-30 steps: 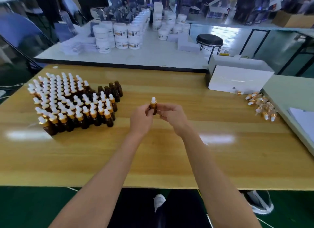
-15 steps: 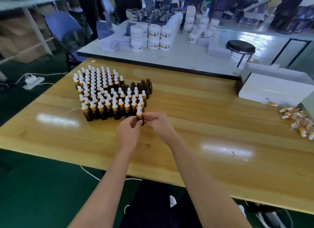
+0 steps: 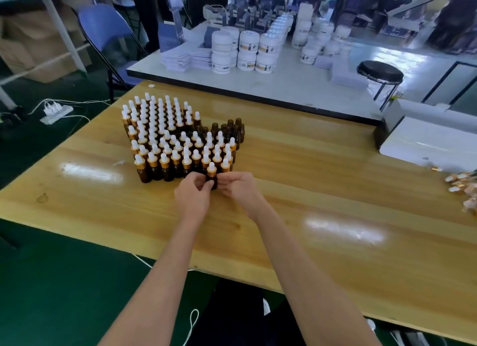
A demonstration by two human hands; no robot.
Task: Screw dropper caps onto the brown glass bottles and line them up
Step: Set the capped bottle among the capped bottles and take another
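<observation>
A brown glass bottle (image 3: 212, 174) with a white dropper cap and gold collar stands upright at the front right end of a block of capped bottles (image 3: 167, 139). My left hand (image 3: 192, 194) pinches its body from the left. My right hand (image 3: 238, 189) pinches it from the right. Several uncapped brown bottles (image 3: 232, 130) stand at the block's back right corner. Loose dropper caps (image 3: 464, 185) lie in a heap at the wooden table's right edge.
The wooden table (image 3: 309, 190) holds a white box (image 3: 428, 141) at the back right. Behind it stands a white table (image 3: 284, 87) with white jars (image 3: 247, 51) and a black stool (image 3: 379, 72). A blue chair (image 3: 108, 33) is at the back left.
Both hands carried the capped bottle from the middle of the table leftward to the front right end of the bottle block. The camera view swung left with them.
</observation>
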